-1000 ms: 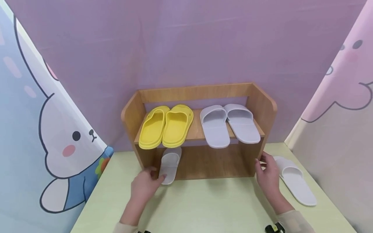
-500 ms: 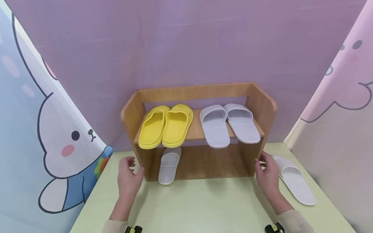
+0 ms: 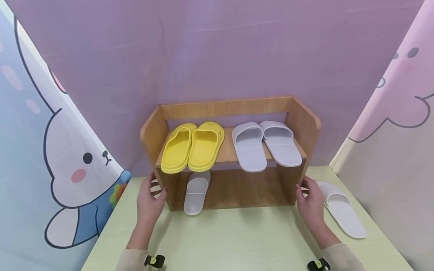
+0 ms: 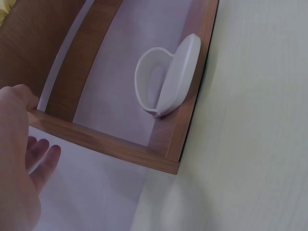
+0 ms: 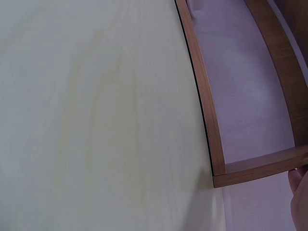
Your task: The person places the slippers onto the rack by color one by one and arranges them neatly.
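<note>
A wooden shoe rack (image 3: 225, 107) stands against the back wall. Its upper shelf bears a pair of yellow clogs (image 3: 205, 150) and a pair of pale slippers (image 3: 251, 152). A white slipper (image 3: 196, 197) sits at the left of the lower level, its toe strap toward the back. My left hand (image 3: 149, 201) is at the rack's left side panel (image 4: 101, 139), thumb at the front edge and fingers curved along the outside. My right hand (image 3: 310, 201) holds the right side panel (image 5: 262, 168) likewise; most of that hand is cut off in the right wrist view.
Another white slipper (image 3: 347, 216) lies on the light table (image 3: 230, 241), right of the rack and beside my right hand. A purple cloth wall (image 3: 223, 49) rises behind the rack, with cartoon-printed cloth (image 3: 74, 162) on both sides.
My left hand has let go of the lower-level white slipper, moved left and come to the rack's left panel. My right hand stays at the right panel.
</note>
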The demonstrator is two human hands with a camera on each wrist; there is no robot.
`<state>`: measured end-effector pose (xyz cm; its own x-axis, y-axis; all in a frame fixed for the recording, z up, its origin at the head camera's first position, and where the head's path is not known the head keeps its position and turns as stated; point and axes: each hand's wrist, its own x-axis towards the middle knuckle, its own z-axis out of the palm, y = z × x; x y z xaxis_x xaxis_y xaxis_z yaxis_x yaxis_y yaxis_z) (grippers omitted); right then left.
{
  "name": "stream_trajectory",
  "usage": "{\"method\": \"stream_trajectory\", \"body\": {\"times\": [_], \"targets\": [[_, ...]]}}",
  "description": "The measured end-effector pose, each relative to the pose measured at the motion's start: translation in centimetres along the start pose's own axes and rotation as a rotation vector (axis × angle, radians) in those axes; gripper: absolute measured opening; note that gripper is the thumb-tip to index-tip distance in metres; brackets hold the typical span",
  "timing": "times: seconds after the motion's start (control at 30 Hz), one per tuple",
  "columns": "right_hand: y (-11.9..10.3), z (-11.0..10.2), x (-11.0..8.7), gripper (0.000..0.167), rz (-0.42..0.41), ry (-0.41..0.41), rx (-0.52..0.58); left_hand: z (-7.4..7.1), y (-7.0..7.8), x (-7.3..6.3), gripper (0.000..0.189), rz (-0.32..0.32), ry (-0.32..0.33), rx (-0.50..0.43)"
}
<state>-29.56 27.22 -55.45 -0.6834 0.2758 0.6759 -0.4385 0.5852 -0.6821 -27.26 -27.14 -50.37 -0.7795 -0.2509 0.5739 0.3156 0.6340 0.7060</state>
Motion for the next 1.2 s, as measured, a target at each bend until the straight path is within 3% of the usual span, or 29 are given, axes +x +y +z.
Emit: {"method": "stream_trajectory", "body": {"times": [0.3, 0.67, 1.0, 1.2], "targets": [[-0.1, 0.0, -0.1, 0.037, 0.011, -0.007, -0.016, 0.1, -0.3, 0.0, 0.050, -0.012, -0.005, -0.010], [-0.4, -0.2, -0.1, 0.036, 0.019, -0.017, -0.030, 0.5, -0.4, -0.1, 0.042, -0.013, 0.023, -0.021], [-0.5, -2.0, 0.9, 0.037, -0.020, -0.152, -0.030, 0.8, -0.4, -0.2, 0.035, 0.007, 0.062, -0.013], [0.2, -4.0, 0.6, 0.046, -0.065, -0.235, -0.133, 0.9, -0.6, -0.5, 0.033, 0.049, 0.099, -0.004]]}}
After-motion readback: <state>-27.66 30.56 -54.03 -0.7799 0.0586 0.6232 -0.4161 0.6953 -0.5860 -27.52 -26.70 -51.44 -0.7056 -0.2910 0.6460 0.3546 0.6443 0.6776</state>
